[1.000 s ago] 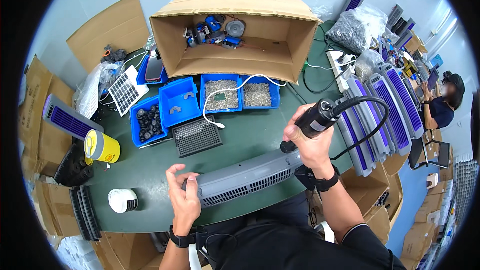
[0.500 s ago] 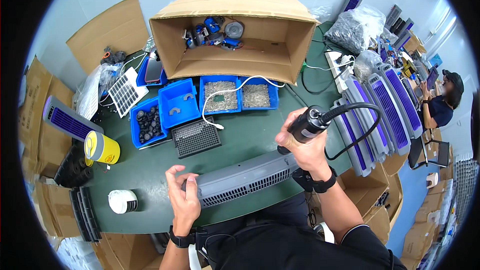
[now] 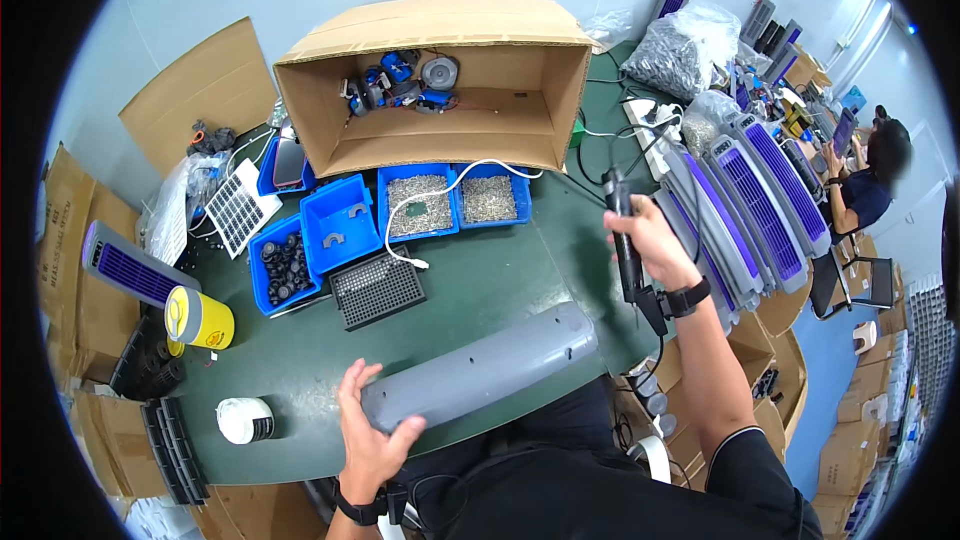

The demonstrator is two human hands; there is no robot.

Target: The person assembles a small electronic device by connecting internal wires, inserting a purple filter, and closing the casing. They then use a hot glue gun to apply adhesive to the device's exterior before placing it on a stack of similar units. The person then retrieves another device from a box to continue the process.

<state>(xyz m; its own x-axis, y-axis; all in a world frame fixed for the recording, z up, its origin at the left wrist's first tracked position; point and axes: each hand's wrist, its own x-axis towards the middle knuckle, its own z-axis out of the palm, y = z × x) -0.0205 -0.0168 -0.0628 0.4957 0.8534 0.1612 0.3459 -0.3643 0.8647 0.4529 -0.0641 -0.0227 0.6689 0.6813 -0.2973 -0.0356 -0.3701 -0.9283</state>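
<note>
A long grey plastic fan housing (image 3: 485, 365) lies at a slant along the table's near edge, its smooth side with several small dark holes facing up. My left hand (image 3: 375, 430) grips its left end, thumb on the near edge and fingers around the far side. In my right hand (image 3: 650, 240) is a black corded electric screwdriver (image 3: 624, 245), held nearly upright with the bit pointing down. It is off to the right of the housing, apart from it.
Blue bins of screws (image 3: 418, 202) and black round parts (image 3: 285, 268) stand behind a black perforated tray (image 3: 378, 290). An open cardboard box (image 3: 440, 145) holds motors. Finished-looking tower fans (image 3: 760, 210) line the right. A white jar (image 3: 245, 420) stands left; a co-worker (image 3: 870, 175) sits far right.
The housing has been turned, its slotted side now out of sight and its smooth side up. My right hand has lifted the screwdriver off it and moved right and away.
</note>
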